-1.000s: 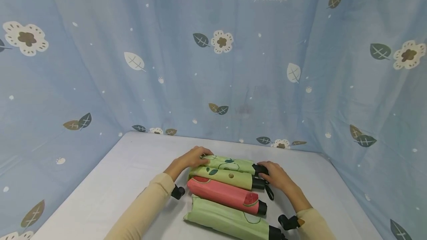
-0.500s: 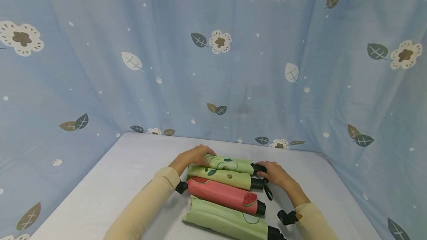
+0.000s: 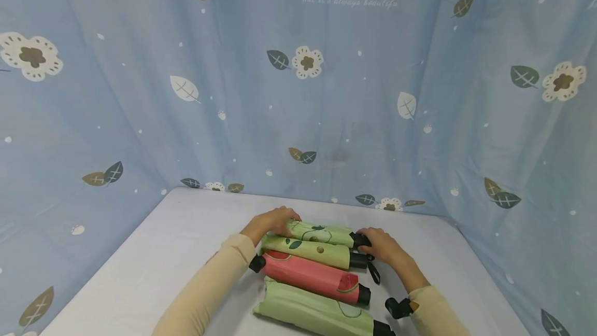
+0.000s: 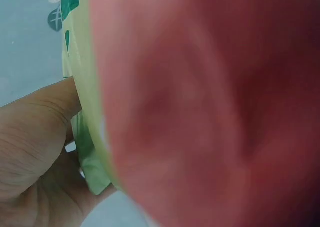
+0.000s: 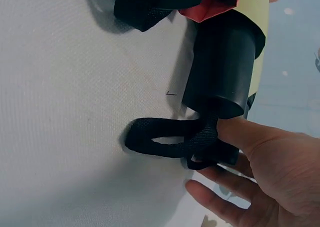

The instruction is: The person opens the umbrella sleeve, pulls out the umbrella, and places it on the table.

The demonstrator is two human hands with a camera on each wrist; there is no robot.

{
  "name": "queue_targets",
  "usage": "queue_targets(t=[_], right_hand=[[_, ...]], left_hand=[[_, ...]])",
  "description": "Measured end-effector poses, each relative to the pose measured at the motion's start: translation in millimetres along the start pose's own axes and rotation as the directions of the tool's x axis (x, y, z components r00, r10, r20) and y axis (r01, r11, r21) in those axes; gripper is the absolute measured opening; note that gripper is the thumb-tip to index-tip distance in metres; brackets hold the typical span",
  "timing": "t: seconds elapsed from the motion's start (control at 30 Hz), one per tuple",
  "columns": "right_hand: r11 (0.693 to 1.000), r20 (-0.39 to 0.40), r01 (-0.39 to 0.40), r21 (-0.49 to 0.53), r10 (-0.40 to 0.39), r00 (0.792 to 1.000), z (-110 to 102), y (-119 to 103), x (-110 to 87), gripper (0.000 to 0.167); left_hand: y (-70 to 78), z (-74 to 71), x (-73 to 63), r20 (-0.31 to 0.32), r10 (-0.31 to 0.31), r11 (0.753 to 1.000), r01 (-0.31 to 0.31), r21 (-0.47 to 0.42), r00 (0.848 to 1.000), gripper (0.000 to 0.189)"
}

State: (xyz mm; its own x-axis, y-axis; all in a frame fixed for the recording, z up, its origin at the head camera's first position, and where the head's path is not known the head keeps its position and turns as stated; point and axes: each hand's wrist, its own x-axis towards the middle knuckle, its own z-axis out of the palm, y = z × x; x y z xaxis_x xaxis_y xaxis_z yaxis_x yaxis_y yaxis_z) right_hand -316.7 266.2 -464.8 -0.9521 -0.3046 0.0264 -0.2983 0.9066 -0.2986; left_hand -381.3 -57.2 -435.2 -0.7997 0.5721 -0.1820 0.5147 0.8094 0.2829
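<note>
Lying nearest the person, a folded light green umbrella (image 3: 312, 307) slants across the white desk (image 3: 200, 209), its handle toward the right and cut off by the lower edge of the head view. Just beyond it lies a red umbrella (image 3: 310, 275) with watermelon prints, its dark handle also to the right. Past that, a yellow-green umbrella (image 3: 305, 252) with leaf prints lies alongside, near both hands but held by neither. Last in the row comes the farthest umbrella (image 3: 324, 234), pale green with dark leaves and rounded outlines, lying between the two hands. The left grip (image 3: 275, 220) is closed on its left end; the left wrist view shows the thumb reaching behind the yellow-green cover, with green fabric between thumb and fingers. The right grip (image 3: 382, 245) holds its black handle (image 3: 361, 240) at the opposite end, thumb on the near side and fingers beyond. A black strap (image 5: 137, 137) loops out just beside the right thumb; which umbrella it belongs to, I cannot tell. Behind the desk's far edge hangs a blue curtain (image 3: 242, 118) printed with leaves and flowers.
</note>
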Motion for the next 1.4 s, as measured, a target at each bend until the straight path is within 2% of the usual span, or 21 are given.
queue_targets(t=[0.17,0.37,0.5,0.63,0.77,0.93,1.1,1.17,1.27,1.4], right_hand=[[0.999,0.003,-0.042,-0.030,0.042,0.999,3,-1,0.0,0.042],[0.999,-0.014,-0.024,-0.033,0.023,1.000,-3,0,-2.6,0.043],[0.998,-0.059,0.060,-0.002,-0.060,0.996,-13,1,-5.2,0.042],[0.983,-0.118,0.176,0.045,-0.170,0.978,-24,3,-10.7,0.041],[0.967,-0.150,0.240,0.084,-0.226,0.962,-31,6,-14.8,0.042],[0.962,-0.151,0.240,0.130,-0.220,0.964,-32,10,-16.6,0.044],[0.958,-0.145,0.224,0.179,-0.199,0.969,-31,13,-18.1,0.048],[0.953,-0.149,0.218,0.209,-0.190,0.970,-31,14,-18.7,0.049],[0.948,-0.153,0.213,0.238,-0.180,0.972,-29,16,-18.6,0.049],[0.941,-0.153,0.191,0.278,-0.152,0.976,-27,19,-18.6,0.050]], left_hand=[[-1.9,1.2,-0.1,-0.025,0.035,0.999,-0.036,0.000,0.999,0.052],[-3.9,-4.4,-0.7,-0.075,0.103,0.994,-0.105,-0.013,0.992,0.054],[-4.1,-11.2,-3.5,-0.111,0.143,0.988,-0.148,-0.040,0.983,0.056],[-6.6,-17.4,-8.2,-0.131,0.184,0.977,-0.196,-0.087,0.974,0.055],[-11.5,-21.3,-12.2,-0.155,0.210,0.955,-0.237,-0.177,0.965,0.054],[-17.5,-22.2,-15.4,-0.169,0.204,0.923,-0.247,-0.294,0.964,0.056],[-20.9,-20.8,-17.6,-0.144,0.171,0.864,-0.219,-0.454,0.975,0.057],[-21.3,-20.4,-18.2,-0.133,0.168,0.846,-0.212,-0.490,0.977,0.057],[-21.3,-20.8,-18.9,-0.132,0.174,0.836,-0.217,-0.504,0.976,0.057],[-20.6,-22.8,-20.0,-0.132,0.174,0.842,-0.217,-0.495,0.976,0.057]])
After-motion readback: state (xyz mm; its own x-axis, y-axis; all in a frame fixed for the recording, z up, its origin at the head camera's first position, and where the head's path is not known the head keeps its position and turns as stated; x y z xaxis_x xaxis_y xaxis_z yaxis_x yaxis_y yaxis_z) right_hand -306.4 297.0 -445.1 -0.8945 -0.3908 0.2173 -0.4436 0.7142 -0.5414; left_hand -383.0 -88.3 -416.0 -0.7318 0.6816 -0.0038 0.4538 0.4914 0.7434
